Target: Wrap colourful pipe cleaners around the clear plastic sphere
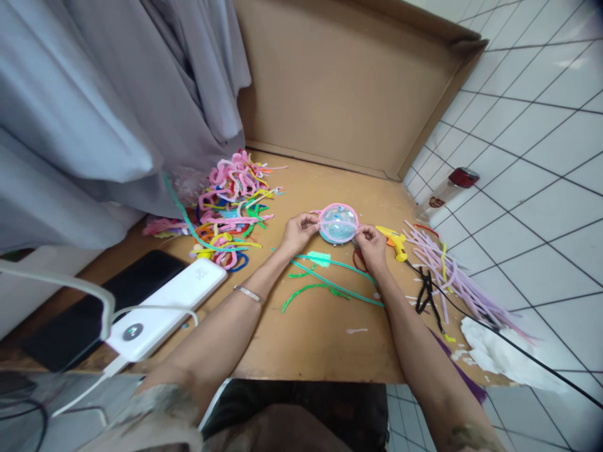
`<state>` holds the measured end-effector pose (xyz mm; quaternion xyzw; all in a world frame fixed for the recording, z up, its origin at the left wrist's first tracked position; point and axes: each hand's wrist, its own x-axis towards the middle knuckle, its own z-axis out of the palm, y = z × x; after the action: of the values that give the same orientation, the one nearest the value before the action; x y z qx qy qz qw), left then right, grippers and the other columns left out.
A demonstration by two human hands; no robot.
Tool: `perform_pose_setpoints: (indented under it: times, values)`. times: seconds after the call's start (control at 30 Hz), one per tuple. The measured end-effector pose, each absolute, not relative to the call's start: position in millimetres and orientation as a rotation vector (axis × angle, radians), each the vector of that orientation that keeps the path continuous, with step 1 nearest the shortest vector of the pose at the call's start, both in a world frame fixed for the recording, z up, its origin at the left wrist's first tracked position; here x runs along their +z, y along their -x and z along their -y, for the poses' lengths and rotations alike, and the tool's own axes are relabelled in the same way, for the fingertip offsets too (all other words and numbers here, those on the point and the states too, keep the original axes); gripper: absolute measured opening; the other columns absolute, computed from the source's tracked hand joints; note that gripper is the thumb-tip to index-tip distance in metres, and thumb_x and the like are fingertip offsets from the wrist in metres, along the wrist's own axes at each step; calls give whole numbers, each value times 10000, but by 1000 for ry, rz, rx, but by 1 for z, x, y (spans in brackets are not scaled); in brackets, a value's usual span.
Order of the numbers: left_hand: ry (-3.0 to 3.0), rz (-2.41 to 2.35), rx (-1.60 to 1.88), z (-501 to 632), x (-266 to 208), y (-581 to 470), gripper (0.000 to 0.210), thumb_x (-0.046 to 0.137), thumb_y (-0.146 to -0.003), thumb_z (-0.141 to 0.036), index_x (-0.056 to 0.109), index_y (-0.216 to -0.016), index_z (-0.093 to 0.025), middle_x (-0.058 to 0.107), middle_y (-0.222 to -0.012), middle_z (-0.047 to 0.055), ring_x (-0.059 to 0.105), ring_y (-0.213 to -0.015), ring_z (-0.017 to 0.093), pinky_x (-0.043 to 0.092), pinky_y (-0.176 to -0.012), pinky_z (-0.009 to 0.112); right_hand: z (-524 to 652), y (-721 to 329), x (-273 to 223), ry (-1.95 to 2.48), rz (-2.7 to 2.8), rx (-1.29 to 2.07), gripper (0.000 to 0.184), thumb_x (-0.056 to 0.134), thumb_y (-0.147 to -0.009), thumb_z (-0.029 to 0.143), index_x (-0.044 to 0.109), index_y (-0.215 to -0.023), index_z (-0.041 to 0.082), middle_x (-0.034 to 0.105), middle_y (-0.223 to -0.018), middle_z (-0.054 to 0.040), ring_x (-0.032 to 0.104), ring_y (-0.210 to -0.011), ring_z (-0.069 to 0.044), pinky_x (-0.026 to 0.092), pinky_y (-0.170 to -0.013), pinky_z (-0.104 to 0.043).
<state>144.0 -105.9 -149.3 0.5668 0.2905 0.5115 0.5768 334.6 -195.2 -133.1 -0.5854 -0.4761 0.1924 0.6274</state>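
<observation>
A clear, round dome-like piece point(338, 233), edged with a pink pipe cleaner point(340, 204), stands on the table between my hands. Across its front runs a pale lilac pipe cleaner point(338, 223). My left hand point(300, 232) pinches its left end, thumb and fingertips together. At the other end, my right hand point(372, 246) is closed in a similar pinch. Below the dome lie teal pipe cleaners point(339, 290), a pale green fuzzy piece point(319, 258) and bright green pipe cleaners point(306, 290). A dark red loop point(358, 259) is partly hidden by my right hand.
Tangled coloured pipe cleaners point(230, 201) are heaped left. A white power bank point(167, 311) rests by a black slab point(108, 301). Rightward are a yellow glue gun point(394, 242), lilac pipe cleaners point(452, 276), a bottle point(445, 196) and white tissue point(499, 351). Cardboard point(339, 81) stands behind.
</observation>
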Motion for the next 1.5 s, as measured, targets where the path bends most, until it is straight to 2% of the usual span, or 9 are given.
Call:
perform_pose_setpoints:
  times: [0.23, 0.43, 0.67, 0.87, 1.0, 1.27, 1.5]
  values:
    - [-1300, -692, 1168, 108, -147, -143, 314, 818, -622, -362, 623, -754, -154, 648, -690, -2, 610, -652, 134, 499, -721, 291, 196, -333, -132, 1333, 1078, 435, 163, 674, -666, 351, 621, -677, 198, 634, -658, 16, 542, -606, -131, 453, -634, -278]
    - [-1243, -674, 1146, 114, -139, -142, 420, 873, -488, -335, 615, -764, -152, 692, -789, 19, 611, -666, 115, 504, -705, 265, 196, -334, -133, 1329, 1095, 431, 175, 682, -668, 364, 618, -678, 202, 642, -681, 7, 557, -626, -143, 467, -663, -295]
    - [-1242, -658, 1162, 113, -141, -144, 459, 894, -465, -359, 605, -762, -161, 720, -816, 33, 636, -696, 123, 533, -730, 273, 195, -334, -134, 1337, 1093, 404, 202, 684, -665, 390, 611, -682, 202, 638, -692, 3, 553, -639, -143, 461, -681, -297]
    - [-1265, -653, 1164, 110, -145, -144, 452, 892, -481, -357, 600, -768, -166, 705, -773, 17, 631, -682, 118, 530, -725, 268, 198, -332, -131, 1361, 1116, 420, 234, 666, -710, 429, 593, -724, 206, 613, -667, 12, 528, -617, -142, 427, -617, -274]
    - [-1278, -648, 1159, 108, -146, -144, 449, 889, -495, -359, 600, -775, -161, 705, -807, 31, 637, -706, 131, 529, -739, 288, 199, -332, -130, 1385, 1151, 365, 243, 638, -744, 448, 591, -740, 210, 619, -688, 7, 548, -651, -151, 450, -653, -286]
    - [-1278, -633, 1154, 108, -145, -143, 455, 895, -478, -367, 597, -755, -162, 695, -773, 19, 621, -677, 123, 521, -740, 289, 197, -334, -133, 1403, 1144, 350, 224, 655, -727, 422, 601, -733, 205, 628, -708, -2, 549, -647, -147, 456, -665, -291]
    - [-1337, -630, 1165, 107, -145, -141, 361, 849, -593, -383, 624, -767, -159, 704, -771, 32, 662, -757, 169, 536, -784, 324, 198, -331, -130, 1401, 1128, 350, 225, 655, -709, 420, 611, -725, 199, 627, -697, -3, 555, -637, -146, 465, -666, -297]
